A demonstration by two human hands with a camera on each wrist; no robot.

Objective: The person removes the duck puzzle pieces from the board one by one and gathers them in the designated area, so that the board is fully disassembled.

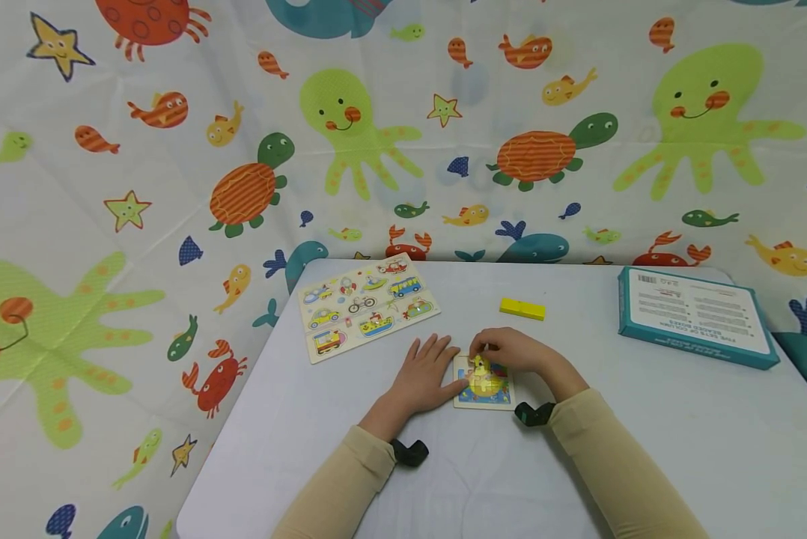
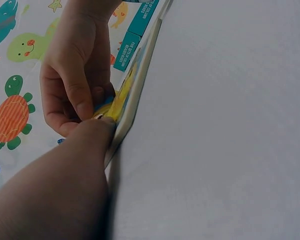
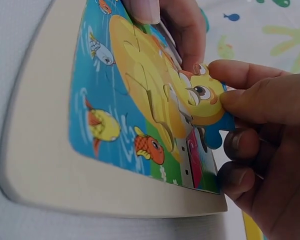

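A small square jigsaw puzzle point(image 1: 484, 406) with a pale wooden frame lies on the table, a yellow duck and fish printed on it. My right hand point(image 1: 516, 350) pinches a puzzle piece point(image 3: 206, 100) with the duck's eye between thumb and forefinger. In the right wrist view that piece stands tilted at the puzzle's far edge, partly raised from the picture. My left hand point(image 1: 425, 376) rests on the table left of the puzzle, fingers straight, its thumb point(image 3: 146, 9) lying over the puzzle's side. From the left wrist, the piece is mostly hidden behind the hands.
Farther back on the left lies a wooden board point(image 1: 370, 305) with vehicle pictures. A yellow block point(image 1: 522, 309) sits beyond my right hand. At the back right is a teal and white box point(image 1: 700, 318). Behind the white table point(image 1: 579, 479) hangs a sea-animal cloth point(image 1: 403, 161).
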